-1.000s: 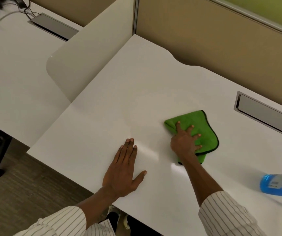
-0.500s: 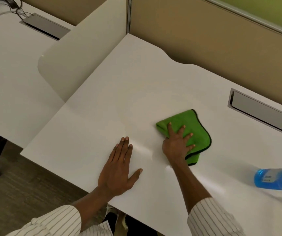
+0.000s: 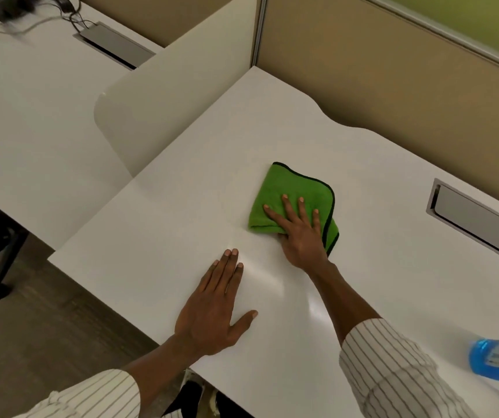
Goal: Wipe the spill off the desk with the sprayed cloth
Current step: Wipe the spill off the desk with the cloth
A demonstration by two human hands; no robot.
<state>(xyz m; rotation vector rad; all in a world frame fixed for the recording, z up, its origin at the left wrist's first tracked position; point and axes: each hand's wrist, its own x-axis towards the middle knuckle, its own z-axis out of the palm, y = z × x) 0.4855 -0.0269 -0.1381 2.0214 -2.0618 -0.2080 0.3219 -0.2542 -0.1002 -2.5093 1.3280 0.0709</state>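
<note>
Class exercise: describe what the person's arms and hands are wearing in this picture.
Both arms wear white sleeves with thin dark stripes, the left sleeve and right sleeve pushed up so the forearms are bare. The left hand and right hand are bare: no gloves, rings or watch visible.

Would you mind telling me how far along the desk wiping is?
Mid-wipe. The right hand presses the green cloth flat on the desk; the left hand braces beside it. The spray bottle is set aside. No spill visible; only glare remains.

head cam | forward-down | close above desk (image 3: 181, 224) | single view
</note>
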